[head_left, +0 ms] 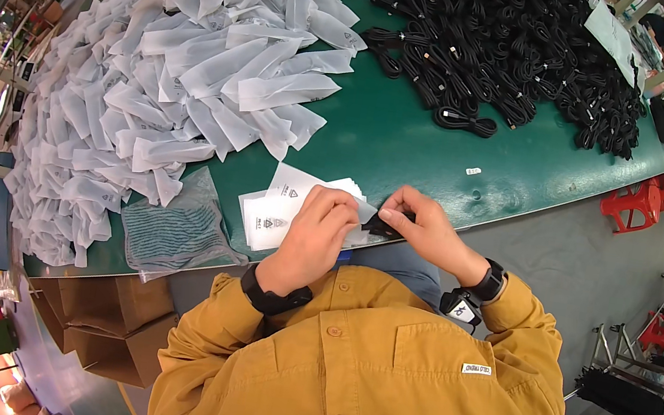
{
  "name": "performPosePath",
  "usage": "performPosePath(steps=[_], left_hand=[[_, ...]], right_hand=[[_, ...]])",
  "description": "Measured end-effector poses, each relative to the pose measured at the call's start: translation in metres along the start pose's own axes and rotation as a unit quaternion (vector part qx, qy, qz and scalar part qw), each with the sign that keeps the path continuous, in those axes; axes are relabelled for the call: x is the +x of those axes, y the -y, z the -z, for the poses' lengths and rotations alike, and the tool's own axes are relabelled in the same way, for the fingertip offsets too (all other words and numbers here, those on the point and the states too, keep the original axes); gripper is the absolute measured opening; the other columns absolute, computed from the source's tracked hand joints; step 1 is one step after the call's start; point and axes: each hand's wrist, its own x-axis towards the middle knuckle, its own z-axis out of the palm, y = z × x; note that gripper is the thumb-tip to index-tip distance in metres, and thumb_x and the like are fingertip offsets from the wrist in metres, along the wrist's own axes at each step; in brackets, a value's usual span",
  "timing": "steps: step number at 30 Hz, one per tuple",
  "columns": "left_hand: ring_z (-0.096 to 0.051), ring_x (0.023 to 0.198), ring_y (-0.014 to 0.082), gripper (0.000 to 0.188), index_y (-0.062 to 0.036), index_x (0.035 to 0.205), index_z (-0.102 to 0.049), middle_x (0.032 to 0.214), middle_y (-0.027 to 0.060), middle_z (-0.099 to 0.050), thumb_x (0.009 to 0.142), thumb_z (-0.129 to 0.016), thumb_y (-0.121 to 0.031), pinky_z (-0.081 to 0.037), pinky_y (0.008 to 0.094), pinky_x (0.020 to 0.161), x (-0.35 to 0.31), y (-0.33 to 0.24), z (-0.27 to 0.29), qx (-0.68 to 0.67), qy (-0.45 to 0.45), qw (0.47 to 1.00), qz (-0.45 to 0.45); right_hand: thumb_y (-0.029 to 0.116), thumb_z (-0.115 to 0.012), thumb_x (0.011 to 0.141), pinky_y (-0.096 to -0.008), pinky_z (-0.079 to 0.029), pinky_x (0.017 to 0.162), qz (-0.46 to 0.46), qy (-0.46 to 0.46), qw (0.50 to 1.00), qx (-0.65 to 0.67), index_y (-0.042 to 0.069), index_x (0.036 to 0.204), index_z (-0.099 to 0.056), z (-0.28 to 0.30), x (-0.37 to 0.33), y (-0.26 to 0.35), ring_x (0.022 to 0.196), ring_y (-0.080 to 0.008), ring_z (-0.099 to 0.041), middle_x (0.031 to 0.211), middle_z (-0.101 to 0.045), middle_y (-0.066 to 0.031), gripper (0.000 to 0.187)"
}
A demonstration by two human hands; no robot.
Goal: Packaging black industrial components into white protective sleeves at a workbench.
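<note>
My left hand [315, 231] is closed, its fingertips pinching a frosted white plastic bag [366, 211] by its edge. Close beside it, my right hand [432, 236] has thumb and finger drawn together at a black cable [382, 228], which meets the mouth of that bag. How far the cable reaches inside is hidden by the fingers. Beneath my left hand lies a stack of flat white bags [262, 218] with small printed marks, near the table's front edge.
Filled white bags [190, 63] form a large heap on the left of the green table [393, 152]. Coiled black cables [496, 47] are piled at the far right. A clear bag with striped contents [177, 226] lies front left, above cardboard boxes [115, 316]. Red stools [632, 207] stand beyond the right edge.
</note>
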Motion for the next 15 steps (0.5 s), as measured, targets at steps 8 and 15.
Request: performPosePath(steps=[8,15], left_hand=[[-0.054,0.097,0.0159,0.007,-0.0008,0.091,-0.058,0.108,0.0063,-0.059,0.087,-0.064,0.002,-0.046,0.0274,0.077,0.022,0.004,0.023,-0.209,-0.023,0.960,0.185],[-0.053,0.075,0.0077,0.014,-0.0030,0.108,-0.063,0.096,-0.0002,-0.061,0.098,-0.059,-0.012,-0.045,0.0221,0.069,0.074,0.058,0.127,-0.383,-0.209,0.873,0.217]], right_hand=[[-0.001,-0.066,0.087,-0.0270,-0.049,0.070,0.208,-0.053,0.974,-0.067,0.004,0.120,-0.062,0.003,0.017,0.038,0.079,-0.0146,-0.056,0.112,-0.055,-0.0089,0.034],[-0.003,-0.065,0.085,-0.0296,-0.050,0.071,0.178,-0.270,0.885,-0.334,0.004,0.120,-0.061,0.078,0.046,0.011,0.081,-0.0208,-0.059,0.113,-0.056,-0.0112,0.037]])
